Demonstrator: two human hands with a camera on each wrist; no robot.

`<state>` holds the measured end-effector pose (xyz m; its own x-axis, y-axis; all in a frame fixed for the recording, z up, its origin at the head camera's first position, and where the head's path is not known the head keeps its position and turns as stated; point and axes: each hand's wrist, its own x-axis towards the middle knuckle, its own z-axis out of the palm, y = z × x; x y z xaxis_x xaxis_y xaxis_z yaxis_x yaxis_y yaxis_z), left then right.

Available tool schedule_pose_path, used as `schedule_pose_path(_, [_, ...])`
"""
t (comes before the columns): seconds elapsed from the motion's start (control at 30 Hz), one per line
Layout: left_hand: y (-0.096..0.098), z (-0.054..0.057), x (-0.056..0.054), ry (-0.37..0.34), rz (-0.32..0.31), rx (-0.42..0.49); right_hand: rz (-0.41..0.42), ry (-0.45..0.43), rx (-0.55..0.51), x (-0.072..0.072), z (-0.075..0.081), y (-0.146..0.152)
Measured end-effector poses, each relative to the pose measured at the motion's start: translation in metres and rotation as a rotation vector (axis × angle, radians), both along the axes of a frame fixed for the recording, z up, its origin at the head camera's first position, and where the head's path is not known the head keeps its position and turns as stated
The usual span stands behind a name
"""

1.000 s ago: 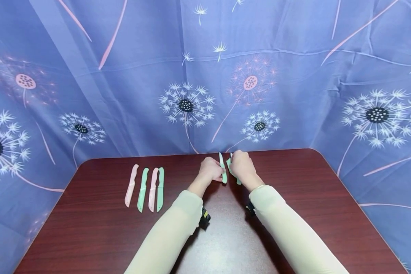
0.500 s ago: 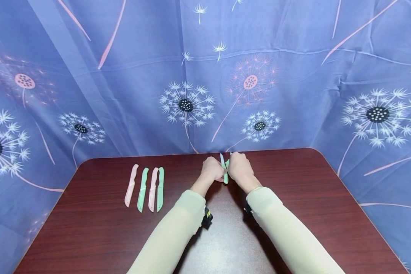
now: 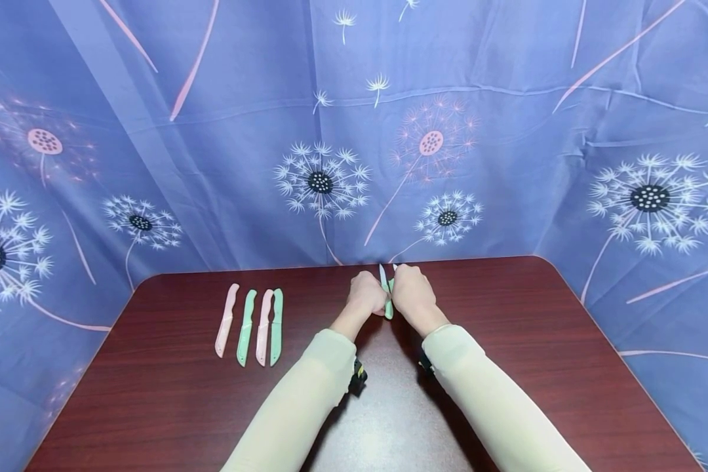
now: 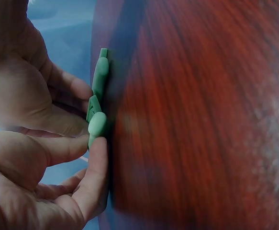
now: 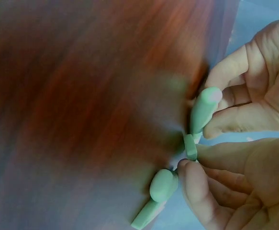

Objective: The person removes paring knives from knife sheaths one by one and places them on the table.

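At the table's far edge, my left hand (image 3: 366, 292) pinches the green handle of a knife (image 3: 388, 308), its bare blade pointing toward the curtain. My right hand (image 3: 413, 294) is close beside it and pinches a green knife sheath (image 5: 191, 146), mostly covered by the fingers. In the left wrist view the sheath (image 4: 93, 108) lies right against the knife handle (image 4: 97, 124). Another green handle (image 5: 162, 184) lies by the right hand, with a flat green piece (image 5: 148, 214) beside it. In the head view the right hand hides most of these.
On the left of the dark wooden table (image 3: 153, 393) lie a pink knife (image 3: 227, 321), a green knife (image 3: 246, 328), another pink knife (image 3: 263, 328) and another green knife (image 3: 276, 326), all sheathed. A blue dandelion-print curtain (image 3: 242, 196) hangs behind the table.
My right hand has moved left with the sheath, and the gap to the knife in my left hand has closed. The left hand has shifted slightly right. The sheathed knives stay put.
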<state>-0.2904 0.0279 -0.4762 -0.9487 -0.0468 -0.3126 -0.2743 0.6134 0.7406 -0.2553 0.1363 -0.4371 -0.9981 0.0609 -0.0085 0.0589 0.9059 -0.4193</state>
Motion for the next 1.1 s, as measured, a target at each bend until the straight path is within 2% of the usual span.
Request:
schedule_pose_path(0.13, [0.0,0.025,0.021,0.024,0.005,0.004,0.004,-0.005,0.012,0.001,0.001,-0.001])
schedule_pose_path(0.17, [0.0,0.017,0.017,0.046,0.005,-0.005,0.005,-0.008,0.014,0.001,0.001,-0.001])
schedule_pose_path(0.37, [0.0,0.017,0.019,0.069,0.002,-0.012,-0.003,-0.023,0.021,0.0,0.0,-0.002])
schedule_pose_path(0.4, [0.0,0.028,0.026,0.057,0.001,-0.003,-0.006,-0.027,0.021,0.0,0.0,-0.002])
schedule_pose_path(0.6, [-0.001,0.027,0.026,0.06,-0.001,0.013,-0.012,-0.024,0.02,-0.001,-0.002,-0.002])
schedule_pose_path(0.63, [0.0,0.021,0.023,0.073,-0.003,0.008,-0.01,-0.021,0.02,-0.002,-0.002,-0.001])
schedule_pose_path(0.83, [-0.002,0.022,0.023,0.055,-0.006,0.05,-0.004,-0.033,0.011,-0.002,-0.002,0.0])
schedule_pose_path(0.87, [-0.002,0.028,0.026,0.043,-0.005,0.065,-0.005,-0.034,0.01,-0.002,-0.002,0.001])
schedule_pose_path(1.1, [-0.003,0.024,0.027,0.073,-0.007,0.095,0.019,-0.012,0.036,0.001,-0.001,0.004])
